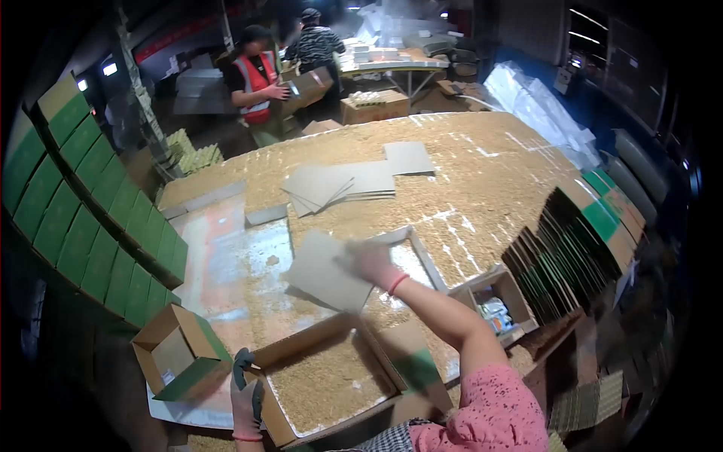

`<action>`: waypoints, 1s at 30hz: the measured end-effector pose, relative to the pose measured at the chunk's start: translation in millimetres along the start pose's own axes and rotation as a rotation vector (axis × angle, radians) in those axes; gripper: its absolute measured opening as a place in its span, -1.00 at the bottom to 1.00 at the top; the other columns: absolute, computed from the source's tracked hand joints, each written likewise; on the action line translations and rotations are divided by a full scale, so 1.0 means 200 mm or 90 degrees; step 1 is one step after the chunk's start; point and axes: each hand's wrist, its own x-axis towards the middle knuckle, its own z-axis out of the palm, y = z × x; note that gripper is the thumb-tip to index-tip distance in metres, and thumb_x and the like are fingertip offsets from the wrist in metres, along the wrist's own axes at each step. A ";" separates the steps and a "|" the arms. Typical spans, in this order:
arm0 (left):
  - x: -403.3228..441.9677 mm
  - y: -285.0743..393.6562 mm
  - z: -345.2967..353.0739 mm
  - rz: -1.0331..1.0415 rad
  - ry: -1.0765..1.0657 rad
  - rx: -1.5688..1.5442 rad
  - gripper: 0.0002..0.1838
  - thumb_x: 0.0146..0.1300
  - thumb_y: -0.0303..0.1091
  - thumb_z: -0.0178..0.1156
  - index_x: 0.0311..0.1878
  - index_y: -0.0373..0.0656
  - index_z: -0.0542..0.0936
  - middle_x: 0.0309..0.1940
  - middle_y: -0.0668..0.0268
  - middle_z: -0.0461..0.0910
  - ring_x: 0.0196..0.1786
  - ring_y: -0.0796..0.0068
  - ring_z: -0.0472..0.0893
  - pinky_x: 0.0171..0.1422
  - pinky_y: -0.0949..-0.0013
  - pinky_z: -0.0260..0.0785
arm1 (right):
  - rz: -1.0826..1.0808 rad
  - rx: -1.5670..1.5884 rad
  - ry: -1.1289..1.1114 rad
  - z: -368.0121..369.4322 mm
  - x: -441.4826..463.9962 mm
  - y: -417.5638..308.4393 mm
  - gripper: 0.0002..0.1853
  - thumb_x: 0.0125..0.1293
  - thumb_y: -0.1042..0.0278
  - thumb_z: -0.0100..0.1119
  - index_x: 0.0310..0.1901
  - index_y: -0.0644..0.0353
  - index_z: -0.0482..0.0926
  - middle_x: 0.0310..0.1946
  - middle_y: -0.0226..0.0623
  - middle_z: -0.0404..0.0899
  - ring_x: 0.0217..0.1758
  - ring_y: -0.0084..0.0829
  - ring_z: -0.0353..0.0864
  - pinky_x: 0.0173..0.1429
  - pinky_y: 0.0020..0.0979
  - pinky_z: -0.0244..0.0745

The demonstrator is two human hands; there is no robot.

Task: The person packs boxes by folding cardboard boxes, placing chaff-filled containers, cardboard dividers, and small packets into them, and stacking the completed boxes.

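Near box: the open, brown, rectangular cardboard box (307, 338) sits right in front of us at the near edge, presumably kept close so both arms can reach over its walls.
Filling: inside it we see a layer of tan, crumbly loose material (327, 386), with pale margins showing along the edges.
Left grip (247, 399): our gloved fingers, dark toward the tips, are partly curled against the box's left wall, which seems to steady it; we cannot tell whether they pinch the cardboard.
Right grip (372, 270): stretched forward in a pale glove with a reddish cuff, it blurs at the right edge of a flat, grey-beige cardboard sheet (324, 267). We cannot tell how far the fingers are closed or whether they have hold of it.
Sheet position: it lies beyond the box's far wall, angled toward us, beside a shallow grey-rimmed frame (428, 260).
Spare sheets: a fanned pile of thin grey-beige cardboard sheets (343, 184) lies farther out, the overlap perhaps making single ones easier to pick.
Counter (265, 260): its broad surface carries the same tan crumbs, with a shiny patch exposed at left.
Left side: a smaller brown-and-green open carton (197, 380) stands tilted in our view, near tall stacks of green cartons (83, 218).
Right side: folded green-and-brown cardboard blanks (553, 252) stand packed on edge, probably to save room, beside a small brown box (518, 297) holding blue-and-white packets (495, 313).
Background: a person in a red vest (258, 87) holds a brown carton (309, 89).
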 end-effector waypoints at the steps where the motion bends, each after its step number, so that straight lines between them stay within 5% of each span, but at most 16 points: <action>1: 0.01 0.06 0.03 -0.013 -0.003 -0.001 -0.40 0.04 -0.41 0.07 0.23 -0.34 0.38 0.13 0.25 0.39 0.08 0.50 0.40 0.21 0.50 0.23 | 0.057 -0.022 0.047 0.13 0.11 0.16 -0.51 0.25 -0.14 0.10 -0.03 0.10 0.65 -0.27 -0.09 0.66 -0.11 -0.14 0.67 -0.01 -0.25 0.55; 4: 0.02 0.00 0.01 -0.010 0.003 0.002 -0.44 0.07 -0.36 0.12 0.20 -0.33 0.41 0.20 0.22 0.38 0.20 0.48 0.37 0.27 0.47 0.20 | 0.066 0.107 -0.039 0.19 0.13 0.30 -0.43 0.20 -0.14 0.20 0.08 0.14 0.59 -0.13 -0.08 0.65 -0.02 -0.23 0.63 0.10 -0.32 0.50; 6: 0.05 -0.11 -0.04 0.026 -0.028 0.003 -0.51 0.10 -0.37 0.12 0.14 -0.33 0.45 0.28 0.18 0.35 0.36 0.44 0.28 0.39 0.41 0.11 | 0.108 0.512 -0.208 0.28 0.20 0.33 -0.42 0.14 -0.03 0.32 0.12 0.19 0.56 -0.04 -0.10 0.63 -0.02 -0.32 0.63 0.11 -0.36 0.48; 7: 0.04 -0.12 -0.04 0.019 -0.003 0.000 -0.51 0.10 -0.37 0.12 0.14 -0.33 0.45 0.28 0.18 0.35 0.36 0.44 0.28 0.39 0.41 0.11 | 0.048 0.531 -0.189 0.20 0.20 0.26 -0.51 0.17 0.17 0.32 0.09 0.25 0.56 0.01 -0.12 0.62 -0.06 -0.43 0.64 0.05 -0.41 0.50; 9: 0.05 -0.06 -0.02 0.074 -0.018 0.112 -0.48 0.12 -0.30 0.17 0.15 -0.35 0.45 0.25 0.15 0.40 0.31 0.32 0.35 0.43 0.31 0.09 | -0.132 0.426 0.065 0.00 0.10 0.07 -0.64 0.27 0.23 0.20 0.07 0.17 0.55 -0.25 -0.25 0.67 -0.31 -0.41 0.67 -0.26 -0.43 0.55; 11: 0.03 -0.02 0.00 0.035 -0.009 -0.006 -0.45 0.20 -0.31 0.12 0.25 -0.32 0.38 0.23 0.16 0.41 0.31 0.32 0.35 0.42 0.32 0.13 | -0.316 0.321 0.269 -0.35 -0.21 -0.23 -0.54 0.22 0.30 0.22 0.17 0.10 0.46 -0.29 -0.29 0.60 -0.36 -0.39 0.61 -0.33 -0.42 0.53; 13: 0.05 -0.08 -0.05 -0.029 -0.050 -0.125 -0.41 0.29 -0.30 0.06 0.37 -0.27 0.26 0.27 0.17 0.37 0.34 0.32 0.32 0.42 0.30 0.15 | -0.487 0.125 0.152 -0.45 -0.53 -0.40 -0.48 0.15 0.39 0.22 0.20 -0.02 0.47 -0.24 -0.27 0.54 -0.27 -0.21 0.61 -0.18 -0.29 0.59; 17: 0.05 -0.07 -0.05 -0.054 0.020 -0.497 -0.31 0.31 -0.22 0.08 0.45 -0.22 0.12 0.36 0.21 0.25 0.41 0.35 0.23 0.46 0.33 0.09 | -0.837 0.081 -0.130 -0.01 -0.96 -0.44 -0.58 0.29 0.28 -0.01 0.20 -0.25 0.45 -0.29 -0.23 0.48 -0.32 -0.31 0.56 -0.34 -0.34 0.54; 18: 0.05 -0.18 -0.10 0.161 -0.046 -0.169 -0.24 0.25 -0.18 0.16 0.46 -0.20 0.12 0.35 0.22 0.27 0.42 0.36 0.22 0.47 0.35 0.06 | -0.757 0.067 -0.281 0.03 -0.98 -0.39 -0.62 0.34 0.22 -0.06 0.18 -0.29 0.46 -0.23 -0.23 0.52 -0.27 -0.30 0.59 -0.32 -0.32 0.56; 20: 0.05 -0.15 -0.11 0.064 -0.031 -0.156 -0.20 0.22 -0.17 0.21 0.46 -0.17 0.12 0.35 0.24 0.27 0.41 0.37 0.23 0.46 0.35 0.09 | -0.592 0.036 -0.505 -0.02 -1.00 -0.40 -0.68 0.42 0.08 -0.17 0.12 -0.36 0.50 -0.10 -0.23 0.59 -0.15 -0.26 0.66 -0.24 -0.25 0.59; 22: -0.01 -0.16 -0.15 0.051 -0.016 -0.151 -0.21 0.23 -0.19 0.21 0.47 -0.15 0.11 0.36 0.25 0.25 0.41 0.37 0.23 0.45 0.32 0.10 | -0.674 -0.064 -0.432 -0.13 -0.96 -0.38 -0.67 0.36 0.11 -0.05 0.13 -0.24 0.52 -0.07 -0.26 0.58 -0.07 -0.27 0.62 -0.03 -0.24 0.54; 23: -0.03 -0.16 -0.21 -0.023 -0.026 -0.310 -0.23 0.26 -0.22 0.20 0.48 -0.11 0.10 0.37 0.25 0.23 0.41 0.36 0.24 0.45 0.28 0.11 | -0.710 -0.058 -0.381 -0.18 -0.92 -0.35 -0.65 0.33 0.14 0.02 0.14 -0.18 0.51 -0.03 -0.27 0.56 0.00 -0.28 0.59 0.05 -0.23 0.51; 25: -0.10 -0.23 -0.36 -0.083 -0.026 -0.473 -0.26 0.30 -0.24 0.18 0.48 -0.07 0.09 0.38 0.25 0.21 0.41 0.36 0.24 0.45 0.23 0.13 | -0.624 0.101 -0.139 -0.47 -0.86 -0.28 -0.58 0.24 0.19 0.14 0.15 -0.08 0.50 0.07 -0.27 0.51 0.16 -0.23 0.48 0.22 -0.17 0.41; 27: -0.23 -0.42 -0.45 -0.067 -0.140 -0.189 -0.22 0.30 -0.15 0.14 0.49 -0.09 0.02 0.40 0.18 0.14 0.43 0.28 0.20 0.46 0.19 0.09 | -0.475 0.086 0.157 -0.48 -0.89 -0.10 -0.52 0.15 0.25 0.20 0.16 -0.02 0.49 0.16 -0.19 0.42 0.26 -0.10 0.36 0.30 -0.07 0.35; 30: -0.21 -0.60 -0.21 -0.075 -0.181 0.212 0.00 0.19 0.15 0.17 0.47 -0.28 -0.06 0.46 -0.03 -0.02 0.47 0.02 0.09 0.53 0.15 -0.02 | -0.521 0.031 -0.018 0.06 -0.91 -0.20 -0.42 0.10 0.22 0.22 0.21 0.14 0.42 0.34 -0.01 0.23 0.43 0.04 0.15 0.46 0.03 0.12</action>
